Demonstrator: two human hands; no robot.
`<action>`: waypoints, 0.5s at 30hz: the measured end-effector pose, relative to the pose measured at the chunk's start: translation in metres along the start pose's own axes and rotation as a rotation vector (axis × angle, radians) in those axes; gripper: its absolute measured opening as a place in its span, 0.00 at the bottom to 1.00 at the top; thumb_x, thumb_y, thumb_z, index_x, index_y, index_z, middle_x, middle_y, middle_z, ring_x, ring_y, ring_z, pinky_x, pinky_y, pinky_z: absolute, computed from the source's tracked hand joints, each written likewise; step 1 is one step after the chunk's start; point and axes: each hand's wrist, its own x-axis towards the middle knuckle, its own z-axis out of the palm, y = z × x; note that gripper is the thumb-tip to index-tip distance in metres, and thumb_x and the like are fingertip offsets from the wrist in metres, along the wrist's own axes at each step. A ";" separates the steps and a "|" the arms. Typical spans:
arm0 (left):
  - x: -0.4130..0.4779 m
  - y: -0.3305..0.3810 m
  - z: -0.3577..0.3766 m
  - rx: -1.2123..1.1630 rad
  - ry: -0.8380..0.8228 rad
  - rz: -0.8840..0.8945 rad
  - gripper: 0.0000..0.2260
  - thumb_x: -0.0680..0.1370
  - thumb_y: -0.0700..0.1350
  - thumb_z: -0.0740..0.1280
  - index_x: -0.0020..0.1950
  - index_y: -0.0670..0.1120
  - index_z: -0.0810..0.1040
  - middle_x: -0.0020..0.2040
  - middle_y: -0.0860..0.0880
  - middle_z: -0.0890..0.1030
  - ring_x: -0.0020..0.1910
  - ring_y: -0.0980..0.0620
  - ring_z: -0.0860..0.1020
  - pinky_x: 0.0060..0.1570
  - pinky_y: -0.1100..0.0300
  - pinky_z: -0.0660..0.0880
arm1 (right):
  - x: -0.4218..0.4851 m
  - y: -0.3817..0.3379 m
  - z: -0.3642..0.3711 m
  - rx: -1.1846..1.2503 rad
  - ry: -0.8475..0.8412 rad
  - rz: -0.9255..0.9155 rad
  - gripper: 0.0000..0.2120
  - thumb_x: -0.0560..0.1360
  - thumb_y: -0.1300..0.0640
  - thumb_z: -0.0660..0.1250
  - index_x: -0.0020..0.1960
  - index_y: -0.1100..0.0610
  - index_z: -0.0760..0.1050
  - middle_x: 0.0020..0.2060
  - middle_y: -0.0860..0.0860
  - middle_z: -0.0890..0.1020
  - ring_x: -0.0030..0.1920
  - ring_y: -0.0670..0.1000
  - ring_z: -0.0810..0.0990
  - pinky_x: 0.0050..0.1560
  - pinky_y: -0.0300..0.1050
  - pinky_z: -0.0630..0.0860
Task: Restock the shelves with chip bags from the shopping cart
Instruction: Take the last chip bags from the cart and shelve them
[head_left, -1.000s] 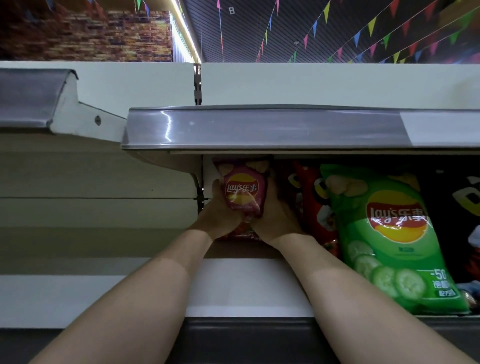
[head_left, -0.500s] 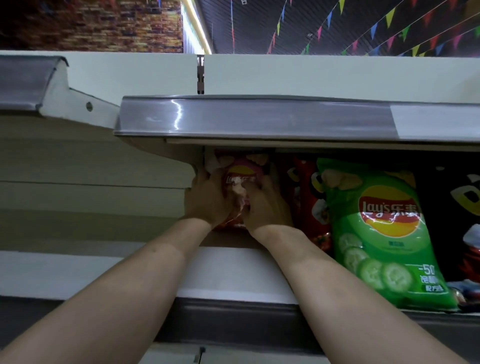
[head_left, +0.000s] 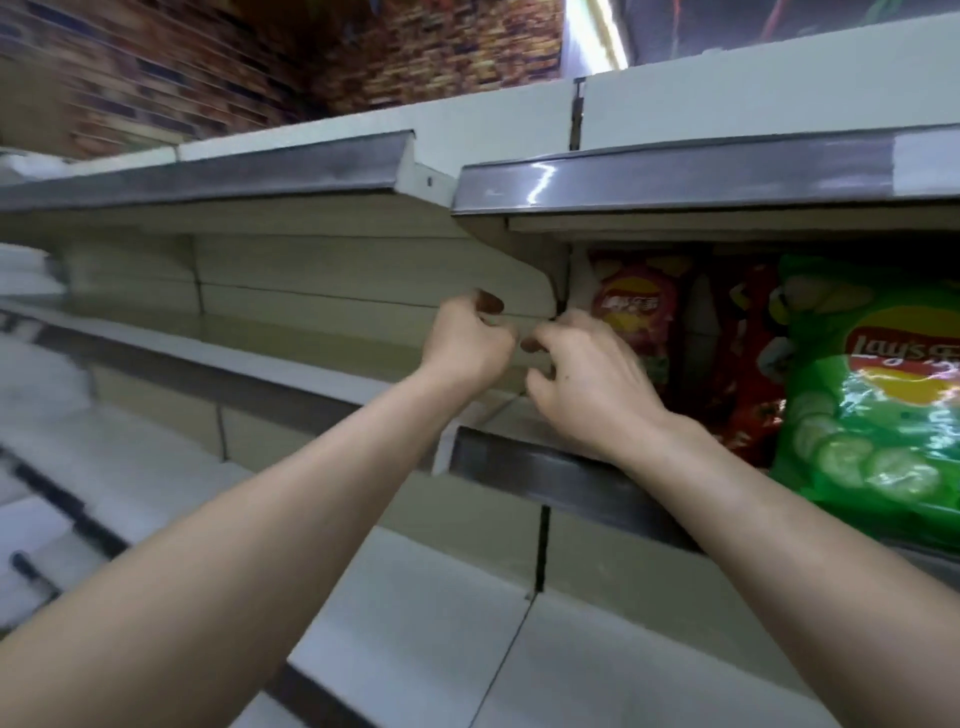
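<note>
A pink Lay's chip bag (head_left: 636, 306) stands upright at the left end of the shelf (head_left: 571, 470), under the upper shelf lip. My right hand (head_left: 587, 384) hovers just left of it with fingers loosely curled and holds nothing. My left hand (head_left: 467, 340) is further left, in front of the shelf bracket, fingers loosely curled and empty. A red chip bag (head_left: 743, 364) stands right of the pink one. A large green Lay's cucumber bag (head_left: 872, 395) leans at the right.
The upper shelf edge (head_left: 675, 174) overhangs the bags. A bare shelf bay (head_left: 234, 358) stretches to the left. More white shelf surface (head_left: 441, 623) lies below my arms. The shopping cart is out of view.
Both hands have let go of the pink bag and drawn back to the left. The bag now stands alone on the shelf. My view has swung left.
</note>
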 end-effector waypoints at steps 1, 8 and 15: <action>-0.011 -0.002 -0.011 -0.002 0.040 -0.008 0.12 0.77 0.41 0.66 0.60 0.46 0.76 0.50 0.48 0.77 0.51 0.49 0.77 0.50 0.63 0.71 | -0.006 -0.009 0.000 0.015 0.003 -0.040 0.16 0.78 0.57 0.61 0.65 0.56 0.74 0.60 0.56 0.73 0.62 0.58 0.71 0.56 0.50 0.72; -0.085 -0.043 -0.083 0.023 0.188 -0.162 0.07 0.76 0.40 0.65 0.53 0.49 0.76 0.49 0.49 0.81 0.49 0.48 0.80 0.48 0.57 0.76 | -0.046 -0.072 0.026 0.144 -0.108 -0.245 0.15 0.78 0.55 0.61 0.64 0.54 0.75 0.58 0.55 0.74 0.61 0.57 0.72 0.56 0.47 0.69; -0.154 -0.126 -0.136 0.185 0.191 -0.449 0.10 0.78 0.42 0.64 0.59 0.47 0.74 0.50 0.47 0.77 0.47 0.47 0.77 0.48 0.55 0.76 | -0.097 -0.128 0.094 0.272 -0.345 -0.357 0.15 0.79 0.56 0.60 0.65 0.54 0.75 0.60 0.53 0.75 0.62 0.55 0.72 0.58 0.48 0.72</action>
